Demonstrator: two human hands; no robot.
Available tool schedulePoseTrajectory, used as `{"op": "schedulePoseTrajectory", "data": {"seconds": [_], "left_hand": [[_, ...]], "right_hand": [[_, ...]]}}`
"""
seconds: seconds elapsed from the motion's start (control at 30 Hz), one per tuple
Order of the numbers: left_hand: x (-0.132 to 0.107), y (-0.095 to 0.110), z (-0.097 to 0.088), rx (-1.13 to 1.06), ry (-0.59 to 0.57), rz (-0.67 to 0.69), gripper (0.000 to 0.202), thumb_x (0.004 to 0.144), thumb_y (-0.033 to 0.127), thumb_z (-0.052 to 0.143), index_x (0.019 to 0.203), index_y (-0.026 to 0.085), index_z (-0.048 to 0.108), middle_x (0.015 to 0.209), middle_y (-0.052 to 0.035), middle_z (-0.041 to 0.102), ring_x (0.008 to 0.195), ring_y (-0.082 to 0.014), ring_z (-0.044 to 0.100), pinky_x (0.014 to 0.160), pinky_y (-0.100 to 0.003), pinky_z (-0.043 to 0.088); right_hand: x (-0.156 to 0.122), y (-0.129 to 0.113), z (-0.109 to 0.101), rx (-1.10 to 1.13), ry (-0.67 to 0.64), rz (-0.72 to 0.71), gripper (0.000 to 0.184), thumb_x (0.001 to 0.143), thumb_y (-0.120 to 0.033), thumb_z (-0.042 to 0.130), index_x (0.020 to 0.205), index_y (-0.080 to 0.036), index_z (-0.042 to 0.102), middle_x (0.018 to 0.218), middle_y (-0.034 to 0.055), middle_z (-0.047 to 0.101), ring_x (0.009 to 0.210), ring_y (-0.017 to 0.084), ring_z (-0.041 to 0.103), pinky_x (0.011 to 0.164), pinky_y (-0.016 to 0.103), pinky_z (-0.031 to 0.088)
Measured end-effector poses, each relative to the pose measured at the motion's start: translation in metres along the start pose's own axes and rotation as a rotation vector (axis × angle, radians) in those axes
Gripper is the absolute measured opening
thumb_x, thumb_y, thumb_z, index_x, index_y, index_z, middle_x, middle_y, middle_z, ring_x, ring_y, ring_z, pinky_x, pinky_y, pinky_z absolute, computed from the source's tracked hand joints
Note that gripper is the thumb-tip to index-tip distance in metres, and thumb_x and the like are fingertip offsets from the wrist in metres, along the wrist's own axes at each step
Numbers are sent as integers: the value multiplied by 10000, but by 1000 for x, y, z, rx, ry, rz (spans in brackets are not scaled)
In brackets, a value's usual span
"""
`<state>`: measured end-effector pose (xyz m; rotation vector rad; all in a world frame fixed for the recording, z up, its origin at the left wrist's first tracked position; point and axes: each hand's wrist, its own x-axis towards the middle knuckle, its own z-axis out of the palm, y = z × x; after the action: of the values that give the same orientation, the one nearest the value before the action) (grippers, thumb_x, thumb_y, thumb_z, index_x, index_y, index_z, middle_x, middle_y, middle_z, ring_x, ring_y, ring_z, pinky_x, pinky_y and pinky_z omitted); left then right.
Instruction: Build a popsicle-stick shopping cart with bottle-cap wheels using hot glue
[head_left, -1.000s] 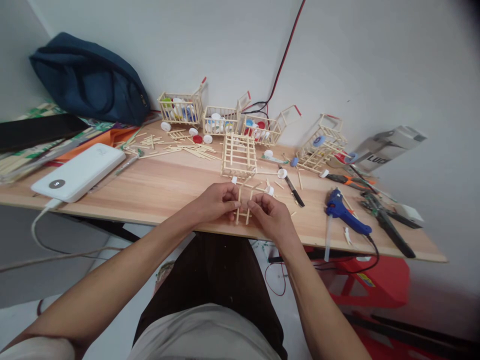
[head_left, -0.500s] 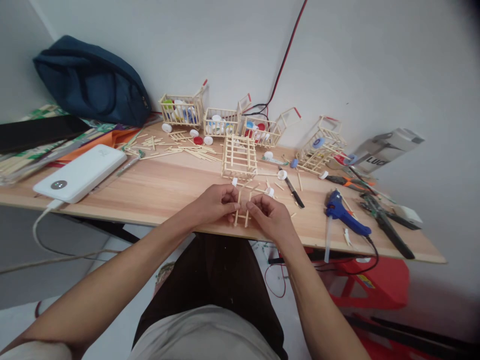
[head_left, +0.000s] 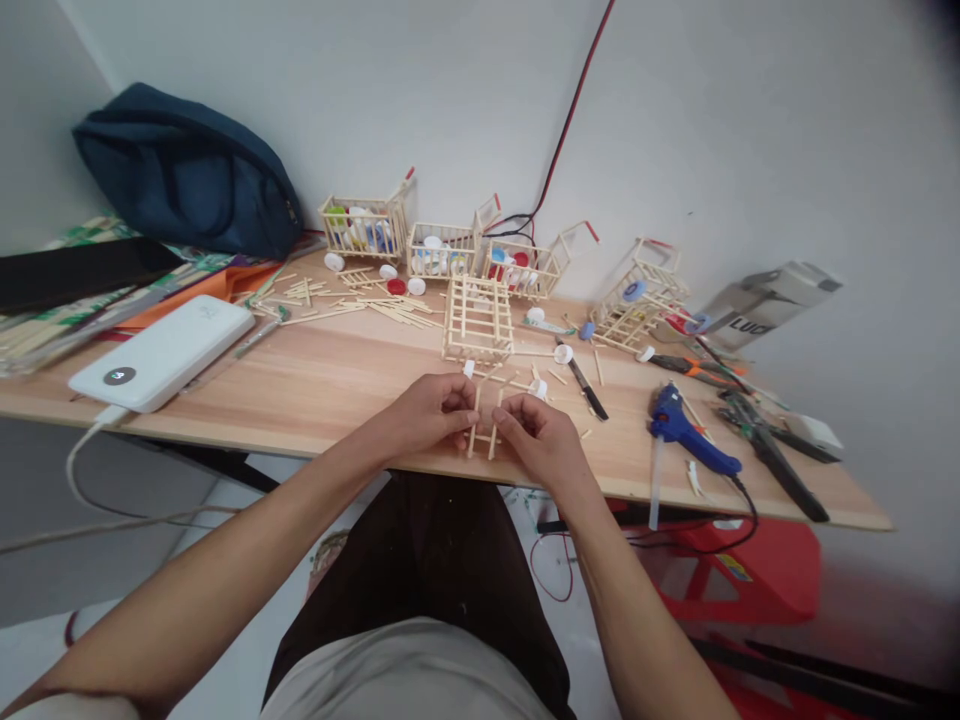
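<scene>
A small ladder-like frame of wooden sticks (head_left: 484, 425) lies at the near edge of the wooden table (head_left: 315, 375). My left hand (head_left: 427, 412) pinches its left rail. My right hand (head_left: 541, 438) pinches its right rail, fingers curled. Just beyond them stands a bigger stick cage (head_left: 478, 318), with loose sticks and white caps around it.
Several stick carts (head_left: 442, 245) filled with bottle caps line the wall. A blue glue gun (head_left: 686, 428), a knife (head_left: 586, 380), pliers (head_left: 765, 440), a white power bank (head_left: 161, 350) and a blue bag (head_left: 184, 175) lie about. A red stool (head_left: 739, 570) sits below.
Both hands keep hold of the stick frame and have barely shifted. The view has tilted slightly, so the table sits a little lower in the picture.
</scene>
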<state>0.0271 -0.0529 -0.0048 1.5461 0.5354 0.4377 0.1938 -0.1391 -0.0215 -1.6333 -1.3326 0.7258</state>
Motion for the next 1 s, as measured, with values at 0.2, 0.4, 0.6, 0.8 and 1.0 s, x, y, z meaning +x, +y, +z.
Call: {"op": "schedulePoseTrajectory", "data": {"seconds": [0.2, 0.4, 0.6, 0.8, 1.0], "left_hand": [[-4, 1, -2, -9, 7, -60, 156, 762, 243, 636, 798, 130, 535, 646, 11, 612, 516, -89, 575, 558, -223, 471], [-3, -1, -4, -26, 17, -45, 159, 732, 210, 654, 745, 142, 512, 593, 31, 599, 491, -91, 575, 527, -213, 463], [-5, 1, -6, -31, 34, -69, 168, 730, 214, 653, 734, 149, 498, 583, 34, 594, 485, -95, 574, 538, -224, 466], [-12, 7, -10, -26, 83, -96, 166, 737, 202, 647, 737, 152, 488, 572, 44, 584, 499, -91, 571, 544, -215, 451], [-15, 9, -16, -44, 107, -94, 188, 733, 220, 664, 735, 149, 490, 572, 39, 591, 503, -88, 571, 547, -209, 449]], "right_hand": [[-1, 0, -4, -55, -21, -58, 303, 849, -462, 518, 752, -186, 598, 661, -13, 550, 616, 125, 478, 611, 255, 393], [-2, 2, -8, -83, -28, -48, 276, 846, -436, 525, 807, -190, 645, 761, 18, 652, 699, 154, 560, 681, 279, 441], [-3, 5, -22, -61, 61, -44, 287, 848, -441, 537, 868, -182, 657, 803, 40, 692, 734, 167, 607, 701, 284, 450], [12, 12, -46, -376, 330, -237, 244, 851, -379, 554, 957, -208, 692, 1001, 78, 687, 891, 213, 603, 821, 357, 440], [33, 23, -44, -520, 170, -382, 230, 839, -354, 589, 988, -210, 690, 1113, 114, 657, 1095, 270, 571, 962, 450, 390]]}}
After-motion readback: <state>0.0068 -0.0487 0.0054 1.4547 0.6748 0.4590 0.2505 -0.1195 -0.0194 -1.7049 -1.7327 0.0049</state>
